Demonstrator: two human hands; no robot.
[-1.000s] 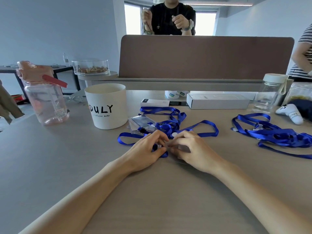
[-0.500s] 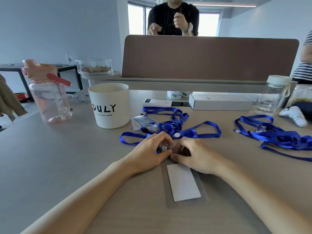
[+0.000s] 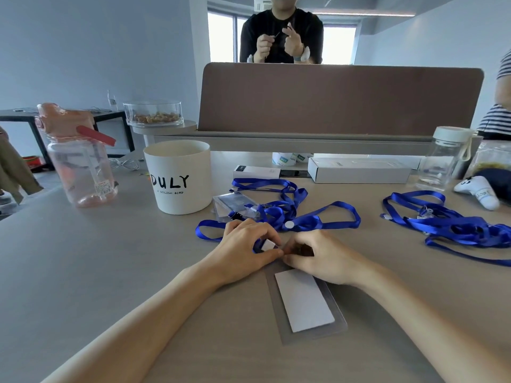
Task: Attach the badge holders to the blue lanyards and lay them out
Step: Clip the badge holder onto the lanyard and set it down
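Observation:
A clear badge holder (image 3: 307, 305) with a white card inside lies flat on the table in front of me. My left hand (image 3: 243, 251) pinches the clip end of a blue lanyard (image 3: 312, 221) at the holder's top edge. My right hand (image 3: 318, 257) grips the holder's top edge, fingertips meeting the left hand's. The clip itself is mostly hidden between the fingers. More clear badge holders (image 3: 235, 204) lie under the lanyard loops behind my hands. A second heap of blue lanyards (image 3: 453, 219) lies to the right.
A white "DULY" cup (image 3: 179, 175) and a pink water bottle (image 3: 77, 156) stand at the left. White boxes (image 3: 359, 170), a clear jar (image 3: 445, 158) and a white controller (image 3: 481, 190) lie at the back right. A brown desk divider (image 3: 337, 98) rises behind, with people beyond it.
The badge holder with its white card has come out from under my hands and now lies toward me. Both hands stay together at its top edge, with a white clip piece showing in my left fingers.

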